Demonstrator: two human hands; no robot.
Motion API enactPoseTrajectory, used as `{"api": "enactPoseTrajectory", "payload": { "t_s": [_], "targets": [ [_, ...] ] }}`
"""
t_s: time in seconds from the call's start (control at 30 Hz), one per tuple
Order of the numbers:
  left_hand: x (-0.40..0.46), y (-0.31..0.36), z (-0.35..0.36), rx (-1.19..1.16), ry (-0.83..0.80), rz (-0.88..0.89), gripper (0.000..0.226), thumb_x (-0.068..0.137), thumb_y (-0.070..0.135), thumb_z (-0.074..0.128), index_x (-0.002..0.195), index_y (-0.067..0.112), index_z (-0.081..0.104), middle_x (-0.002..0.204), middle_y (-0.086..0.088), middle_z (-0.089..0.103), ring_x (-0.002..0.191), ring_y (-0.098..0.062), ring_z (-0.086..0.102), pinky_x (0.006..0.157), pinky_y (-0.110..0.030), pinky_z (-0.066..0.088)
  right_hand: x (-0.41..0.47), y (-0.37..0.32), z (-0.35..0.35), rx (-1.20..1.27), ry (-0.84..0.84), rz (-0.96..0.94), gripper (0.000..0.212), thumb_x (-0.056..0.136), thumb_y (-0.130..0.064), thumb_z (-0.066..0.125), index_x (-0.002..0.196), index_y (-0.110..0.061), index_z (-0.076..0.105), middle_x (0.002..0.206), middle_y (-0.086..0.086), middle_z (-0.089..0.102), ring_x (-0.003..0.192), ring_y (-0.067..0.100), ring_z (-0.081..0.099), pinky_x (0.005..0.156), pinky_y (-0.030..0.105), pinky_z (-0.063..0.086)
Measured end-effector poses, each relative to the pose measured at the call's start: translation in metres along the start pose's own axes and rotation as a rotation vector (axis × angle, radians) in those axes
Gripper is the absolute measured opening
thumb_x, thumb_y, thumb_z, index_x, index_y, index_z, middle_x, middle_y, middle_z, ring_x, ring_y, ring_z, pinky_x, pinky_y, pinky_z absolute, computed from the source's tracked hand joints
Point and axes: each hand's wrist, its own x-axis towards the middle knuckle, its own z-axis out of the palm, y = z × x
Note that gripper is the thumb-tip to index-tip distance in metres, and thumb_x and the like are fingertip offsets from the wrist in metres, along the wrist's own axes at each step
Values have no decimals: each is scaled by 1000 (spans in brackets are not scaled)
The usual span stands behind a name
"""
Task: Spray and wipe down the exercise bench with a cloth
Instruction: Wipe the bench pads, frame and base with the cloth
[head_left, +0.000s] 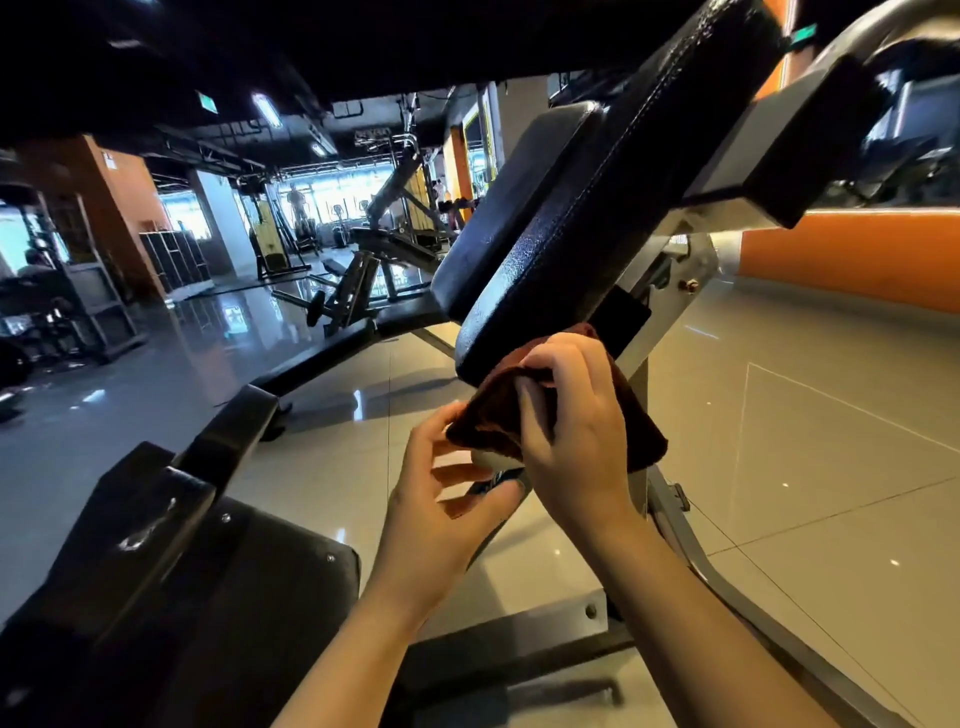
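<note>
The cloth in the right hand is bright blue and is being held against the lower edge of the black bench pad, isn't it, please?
Not quite: the cloth is dark reddish-brown, not bright blue, as the head view shows. The rest stands: the right hand holds it with curled fingers against the lower edge of the black bench pad.

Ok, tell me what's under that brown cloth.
Under the brown cloth, a white and blue object peeks out by the left hand. The right hand and cloth hide the rest.

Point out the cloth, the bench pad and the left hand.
cloth (491, 410): head view, brown fold below the pad.
bench pad (524, 280): head view, black upholstered face.
left hand (441, 499): head view, palm.
</note>
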Motion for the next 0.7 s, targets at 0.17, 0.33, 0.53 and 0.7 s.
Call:
{"api": "enactPoseTrajectory", "payload": {
  "t_s": [0.17, 0.33, 0.53, 0.7],
  "targets": [
    [-6, -15, 11, 144, 170, 54, 34, 78, 25, 73, 109, 27, 59, 110, 7, 59, 100, 7, 54, 75, -3, 45, -39, -2, -11, 74, -195, 131, 13, 92, -18, 50, 97, -9, 59, 98, -6, 51, 90, -3, 45, 80, 10, 41],
    [-10, -22, 29, 200, 47, 91, 28, 87, 21, 64, 106, 40, 56, 103, 23, 62, 100, 9, 57, 81, -4, 44, -69, 10, -29, 83, -114, 337, 9, 93, -9, 59, 100, -12, 62, 104, -5, 49, 97, -5, 47, 81, 7, 41],
    [17, -46, 73, 524, -191, 77, 35, 89, 11, 64, 111, 37, 56, 94, 33, 55, 94, 9, 58, 86, -11, 48, -106, 80, -44, -23, -21, 494, 14, 88, -12, 56, 98, -11, 64, 116, 0, 44, 107, -18, 35, 89, 0, 32],
    [46, -75, 126, 631, -174, 15, 23, 89, 6, 63, 87, 27, 58, 80, 26, 52, 78, 24, 52, 70, 3, 42, -116, 128, -37, -30, 128, 600, 11, 89, -9, 59, 97, -9, 67, 120, 8, 47, 102, -11, 35, 92, -1, 29]
  ]
}}
